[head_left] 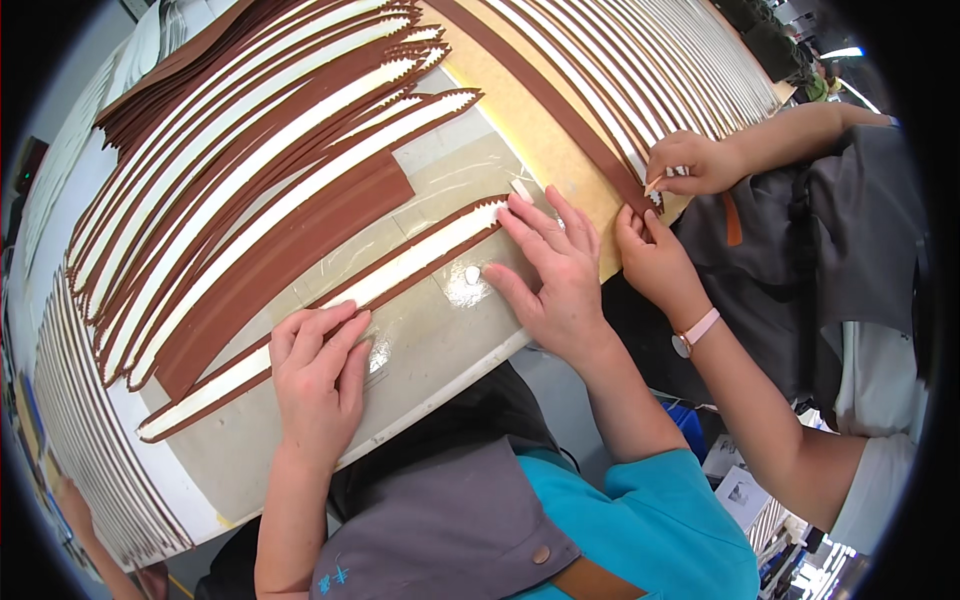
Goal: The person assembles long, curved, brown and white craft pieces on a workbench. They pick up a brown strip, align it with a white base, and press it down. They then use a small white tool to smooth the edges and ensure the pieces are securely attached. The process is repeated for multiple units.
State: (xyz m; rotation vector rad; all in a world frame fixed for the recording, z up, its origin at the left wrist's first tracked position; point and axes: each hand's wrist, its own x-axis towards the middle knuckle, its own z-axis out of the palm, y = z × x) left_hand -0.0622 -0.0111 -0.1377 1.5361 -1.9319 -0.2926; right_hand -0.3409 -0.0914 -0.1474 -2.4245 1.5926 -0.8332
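Observation:
A long brown strip with a white middle band (425,255) lies slantwise on the shiny worktop (440,310), its far right end cut in a zigzag. My left hand (318,375) rests midway along it, fingers bent close together and closed on its near edge. Near the zigzag end, my right hand (552,280) is open: its fingertips touch the strip, and the thumb stands apart on the worktop. A small white piece (520,190) lies just beyond those fingertips. Whether my left fingers reach under the strip cannot be seen.
Behind the strip lie flat plain brown pieces (300,270) and a pile of brown-and-white strips (250,190). At the right, a co-worker's hands (690,165) work on another brown strip (560,95). Rows of strips line the far right and left. The table's near edge (440,395) curves before me.

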